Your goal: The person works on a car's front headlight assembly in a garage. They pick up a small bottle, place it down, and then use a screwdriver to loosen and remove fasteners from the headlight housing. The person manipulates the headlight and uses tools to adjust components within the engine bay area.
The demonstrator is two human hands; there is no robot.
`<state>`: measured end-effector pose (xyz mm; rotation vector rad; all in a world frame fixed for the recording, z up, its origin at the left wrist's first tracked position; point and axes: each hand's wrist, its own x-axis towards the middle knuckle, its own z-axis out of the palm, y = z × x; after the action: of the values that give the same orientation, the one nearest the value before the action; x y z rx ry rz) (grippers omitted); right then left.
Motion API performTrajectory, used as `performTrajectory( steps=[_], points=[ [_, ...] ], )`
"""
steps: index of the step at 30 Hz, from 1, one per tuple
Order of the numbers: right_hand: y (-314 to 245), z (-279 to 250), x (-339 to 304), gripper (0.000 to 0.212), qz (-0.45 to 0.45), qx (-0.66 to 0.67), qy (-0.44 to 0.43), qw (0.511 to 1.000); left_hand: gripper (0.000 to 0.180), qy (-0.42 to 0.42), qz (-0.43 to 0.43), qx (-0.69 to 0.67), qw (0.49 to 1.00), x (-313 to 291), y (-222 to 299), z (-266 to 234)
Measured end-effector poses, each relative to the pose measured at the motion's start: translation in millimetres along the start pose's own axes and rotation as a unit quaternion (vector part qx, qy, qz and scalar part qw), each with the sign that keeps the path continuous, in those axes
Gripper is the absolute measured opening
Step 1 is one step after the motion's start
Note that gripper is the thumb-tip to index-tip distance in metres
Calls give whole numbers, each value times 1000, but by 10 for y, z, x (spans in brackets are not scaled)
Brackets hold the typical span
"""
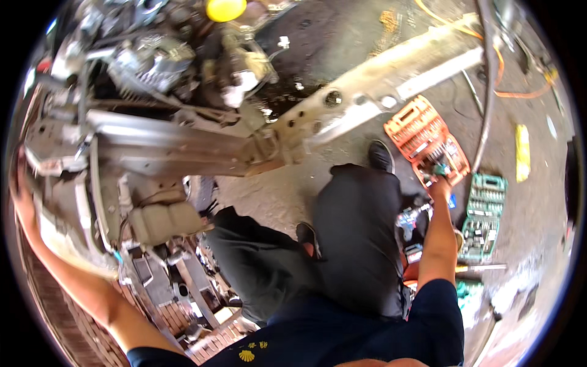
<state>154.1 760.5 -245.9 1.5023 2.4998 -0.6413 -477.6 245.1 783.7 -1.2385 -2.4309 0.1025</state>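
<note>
Where the orange case (pixel 460 155) lies open, the right hand (pixel 437 185) half-curls inside.

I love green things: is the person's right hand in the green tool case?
No, the right hand is at the open orange tool case instead.

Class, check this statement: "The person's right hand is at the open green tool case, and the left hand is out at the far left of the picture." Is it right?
Not quite: the right hand is at the open orange tool case, not the green one, as the head view shows. The left hand is indeed at the far left.
</note>
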Motion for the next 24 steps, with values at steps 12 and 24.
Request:
performTrajectory(
  steps=[12, 24],
  points=[
    [-791, -1734, -1049, 35, 76, 799, 124, 583, 39, 65, 44, -102, 992, 6, 605, 474],
    [-3993, -3735, -2196, 32, -307, 393, 201, 843, 34, 170, -21, -30, 985, -72, 1488, 404]
  ],
)
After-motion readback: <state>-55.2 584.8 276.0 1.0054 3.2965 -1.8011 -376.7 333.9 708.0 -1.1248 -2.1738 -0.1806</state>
